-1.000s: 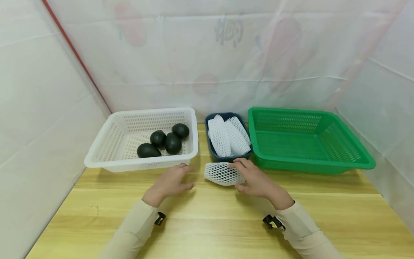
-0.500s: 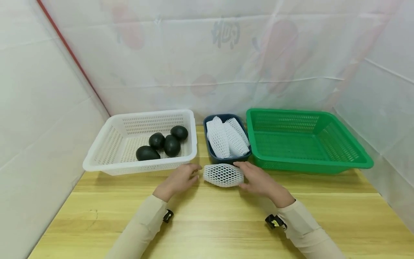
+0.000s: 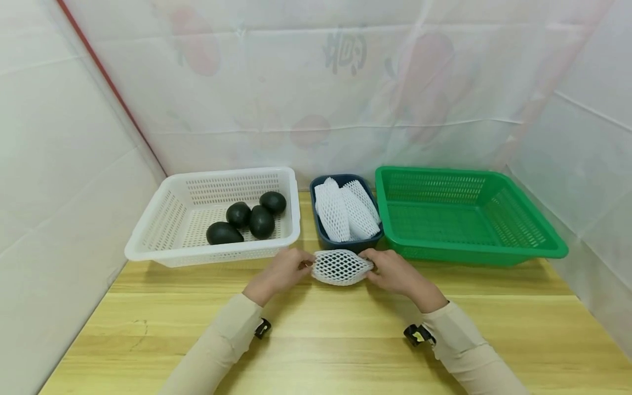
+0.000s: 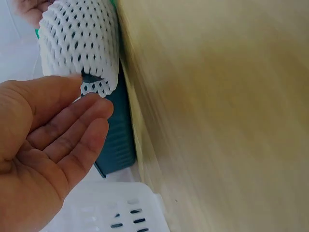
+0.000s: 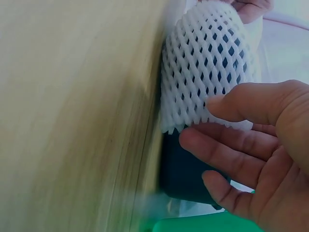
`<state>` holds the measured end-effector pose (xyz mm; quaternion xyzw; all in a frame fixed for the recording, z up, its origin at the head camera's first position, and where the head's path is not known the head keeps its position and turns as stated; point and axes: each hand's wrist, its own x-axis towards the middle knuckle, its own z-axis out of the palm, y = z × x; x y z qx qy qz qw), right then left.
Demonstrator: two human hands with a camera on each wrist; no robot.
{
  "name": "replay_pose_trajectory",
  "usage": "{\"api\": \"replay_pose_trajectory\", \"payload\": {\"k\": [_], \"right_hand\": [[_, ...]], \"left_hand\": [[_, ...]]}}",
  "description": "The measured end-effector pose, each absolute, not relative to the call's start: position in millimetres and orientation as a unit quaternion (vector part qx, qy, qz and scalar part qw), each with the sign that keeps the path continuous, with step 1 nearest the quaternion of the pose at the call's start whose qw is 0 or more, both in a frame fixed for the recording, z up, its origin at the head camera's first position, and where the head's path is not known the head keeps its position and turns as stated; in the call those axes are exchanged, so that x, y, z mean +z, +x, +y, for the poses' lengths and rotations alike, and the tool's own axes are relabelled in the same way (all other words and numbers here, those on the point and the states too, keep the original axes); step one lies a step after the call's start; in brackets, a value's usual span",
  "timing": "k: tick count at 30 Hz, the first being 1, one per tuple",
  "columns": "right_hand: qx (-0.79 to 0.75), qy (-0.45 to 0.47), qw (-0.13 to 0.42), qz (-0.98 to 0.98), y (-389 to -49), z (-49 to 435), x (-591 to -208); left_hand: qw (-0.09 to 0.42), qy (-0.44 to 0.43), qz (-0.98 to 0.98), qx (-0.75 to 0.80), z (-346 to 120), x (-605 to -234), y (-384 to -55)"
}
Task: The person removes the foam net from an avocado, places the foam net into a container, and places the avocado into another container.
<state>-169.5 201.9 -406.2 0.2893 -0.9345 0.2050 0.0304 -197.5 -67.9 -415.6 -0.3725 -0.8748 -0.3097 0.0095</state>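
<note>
A white foam net sleeve (image 3: 342,267) lies crosswise on the table, bulging around something dark that shows through its mesh. My left hand (image 3: 282,271) pinches the sleeve's left end; in the left wrist view, thumb and fingertips meet at the edge of its opening. At the opposite end, my right hand (image 3: 396,272) pinches the rim, its thumb on the outside of the mesh in the right wrist view. Right behind the sleeve stands a dark blue bin (image 3: 323,237) with several more foam net sleeves (image 3: 333,211) in it.
To the left, a white basket (image 3: 163,253) holds several dark avocados (image 3: 261,222). A green basket (image 3: 469,249) stands to the right of the bin. Behind them hangs a pale printed sheet (image 3: 257,71), and light sheeting closes off both sides of the wooden table (image 3: 340,345).
My left hand has moved right to the sleeve's left end and now pinches it. The right hand has drawn back to the right end and closed its fingers on the rim.
</note>
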Motion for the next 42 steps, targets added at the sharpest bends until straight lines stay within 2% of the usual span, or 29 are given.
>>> {"api": "replay_pose_trajectory", "payload": {"k": [9,22,32,42], "right_hand": [[0.194,0.271,0.044,-0.942,-170.1,201.7,-406.6],[0.186,0.263,0.057,-0.945,-170.6,200.0,-408.4],[0.195,0.252,0.053,-0.947,-168.3,204.8,-403.7],[0.196,0.254,0.062,-0.945,-165.9,212.3,-397.9]], "left_hand": [[-0.024,-0.381,-0.875,-0.298,-55.8,-414.6,-200.4],[-0.003,-0.387,-0.888,-0.248,-46.7,-414.1,-205.8],[0.008,-0.41,-0.871,-0.271,-56.9,-408.6,-207.9],[-0.012,-0.392,-0.875,-0.285,-68.9,-405.2,-200.8]]}}
